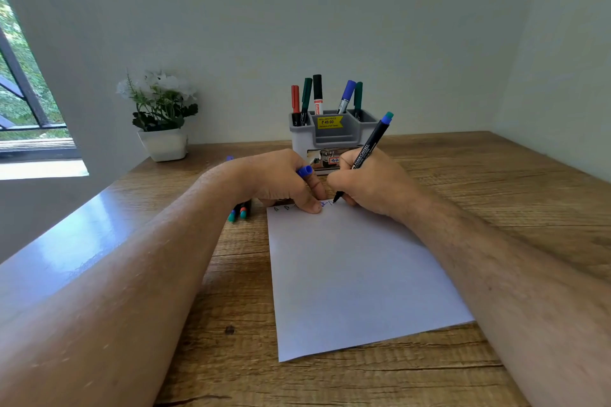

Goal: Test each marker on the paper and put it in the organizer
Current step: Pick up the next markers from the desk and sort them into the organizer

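At the left of the frame a potted plant [162, 116] stands on the wooden desk [496, 195]. Two loose markers [238, 212] lie just left of the paper [347, 274]. At centre the left hand [281, 180] pinches a blue cap [305, 171], thumb pressing the sheet. The right hand [370, 183] grips a black marker [365, 155], tip on the paper's top edge (small scribbles there). Behind, the grey organizer [330, 134] holds five markers.
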{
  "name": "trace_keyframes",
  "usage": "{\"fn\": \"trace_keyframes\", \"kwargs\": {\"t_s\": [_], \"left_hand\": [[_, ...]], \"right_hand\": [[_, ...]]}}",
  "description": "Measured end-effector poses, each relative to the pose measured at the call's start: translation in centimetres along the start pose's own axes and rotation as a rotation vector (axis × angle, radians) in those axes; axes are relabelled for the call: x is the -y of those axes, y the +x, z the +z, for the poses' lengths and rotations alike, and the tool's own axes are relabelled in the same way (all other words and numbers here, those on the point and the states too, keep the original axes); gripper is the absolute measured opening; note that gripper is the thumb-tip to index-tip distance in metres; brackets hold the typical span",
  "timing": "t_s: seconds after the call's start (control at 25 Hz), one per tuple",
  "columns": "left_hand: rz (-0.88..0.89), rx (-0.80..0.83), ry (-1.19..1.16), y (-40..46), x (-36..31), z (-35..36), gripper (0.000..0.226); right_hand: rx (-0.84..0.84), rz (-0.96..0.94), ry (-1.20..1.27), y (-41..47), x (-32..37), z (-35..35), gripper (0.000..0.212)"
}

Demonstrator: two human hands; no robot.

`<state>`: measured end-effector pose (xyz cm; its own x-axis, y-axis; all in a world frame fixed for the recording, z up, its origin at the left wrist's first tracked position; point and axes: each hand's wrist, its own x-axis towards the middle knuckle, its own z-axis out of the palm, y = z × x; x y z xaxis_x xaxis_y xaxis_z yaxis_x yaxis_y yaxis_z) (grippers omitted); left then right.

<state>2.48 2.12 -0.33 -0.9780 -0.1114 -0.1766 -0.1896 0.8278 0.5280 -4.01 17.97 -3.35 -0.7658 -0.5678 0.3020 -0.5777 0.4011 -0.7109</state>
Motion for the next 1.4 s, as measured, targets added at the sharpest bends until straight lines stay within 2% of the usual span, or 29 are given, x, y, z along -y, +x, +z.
{"fn": "trace_keyframes", "kwargs": {"t_s": [0.48, 0.72, 0.88, 1.04, 1.2, 1.4], "left_hand": [[-0.004, 0.003, -0.023, -0.1, -0.2, 0.1, 0.015], [-0.01, -0.009, -0.028, -0.3, -0.4, 0.0, 0.018], [-0.024, -0.008, -0.005, -0.2, -0.5, 0.1, 0.017], [-0.019, 0.008, 0.003, -0.2, -0.6, 0.0, 0.017], [0.02, -0.025, -0.019, -0.2, -0.5, -0.2, 0.014], [-0.066, -0.064, -0.541, -0.9, -0.5, -1.2, 0.017]], "right_hand": [[-0.02, -0.024, -0.02, 0.2, -0.2, 0.2, 0.021], [0.016, -0.034, 0.03, 0.0, -0.1, 0.1, 0.028], [-0.081, -0.028, -0.035, 0.5, -0.3, 0.3, 0.028], [-0.057, 0.011, -0.013, 0.6, -0.6, 0.1, 0.024], [-0.102, 0.067, 0.198, 0.6, -0.4, -0.3, 0.028], [-0.092, 0.102, 0.682, 0.9, 0.3, -1.1, 0.028]]}}
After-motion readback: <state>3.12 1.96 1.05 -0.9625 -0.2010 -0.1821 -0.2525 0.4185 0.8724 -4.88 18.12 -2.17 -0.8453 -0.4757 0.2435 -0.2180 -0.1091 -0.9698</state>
